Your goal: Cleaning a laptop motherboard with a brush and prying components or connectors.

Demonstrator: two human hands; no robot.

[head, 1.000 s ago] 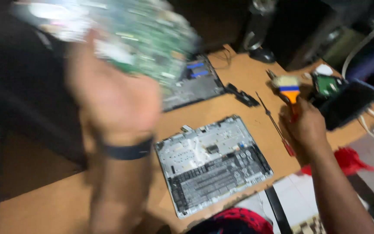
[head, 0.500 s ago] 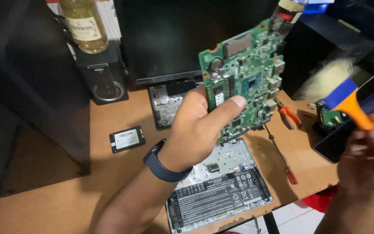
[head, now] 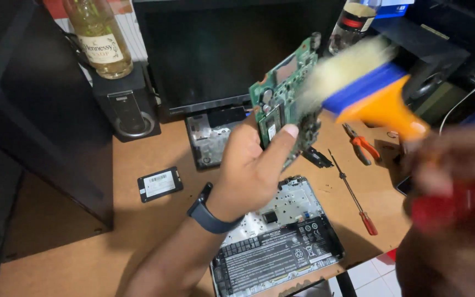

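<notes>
A: Widest first. What is logged beyond the left hand [head: 248, 170]?

B: A dark monitor [head: 210, 55] is noted behind it, with a speaker [head: 127, 104] and a glass bottle [head: 99, 38] further off to its outer side. The brown desk [head: 83, 242] is spread beneath.

A: And under the hand?

B: An opened laptop base [head: 281, 236] is laid flat just below the wrist, insides up.

A: The board?

B: A green circuit board [head: 281, 99] is held upright above the desk, raised in front of the monitor. It is grasped by the left hand, with the thumb pressed on the near face and the fingers hidden behind.

A: The other hand?

B: The right hand [head: 457, 170] is badly blurred. It appears clenched round the orange handle of a brush [head: 369, 93], whose pale bristles are laid against the board's far edge.

A: Small items?

B: Between the two hands a red-handled screwdriver [head: 353, 192] and orange pliers [head: 361, 144] are seen on the desk. A small black drive [head: 159, 183] is set well apart, outside the left forearm.

A: Step in hand?

B: Dusting of the board is judged to be under way, with the bristles at the upper edge.

A: What is called for next?

B: Light strokes across the rest of the face would be needed, with the board gripped by its edge and steadied against the push of the brush.
</notes>
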